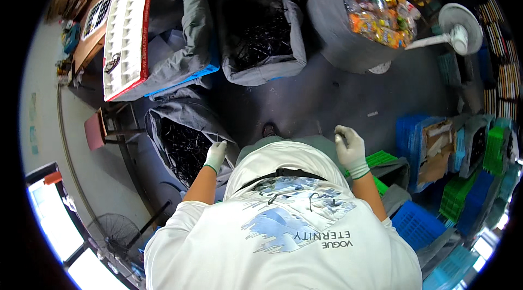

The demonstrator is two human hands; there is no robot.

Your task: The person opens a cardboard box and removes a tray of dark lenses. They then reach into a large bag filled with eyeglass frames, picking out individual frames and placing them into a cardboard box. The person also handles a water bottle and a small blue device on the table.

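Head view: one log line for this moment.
left hand: by grey sack, black strips inside | right hand: near green crate | grip: unclear

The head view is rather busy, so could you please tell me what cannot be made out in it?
All in the head view:
Right hand: curled fingers hide its palm.
Left hand: too small to tell whether it grips the gray bag.
Dark pieces: the upper ones hide the lower.
Window: washed out by glare, cut off by the fisheye rim.

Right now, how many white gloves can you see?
2: one on the left hand, beside the grey sack of black pieces; one on the right hand. Others may be hidden elsewhere.
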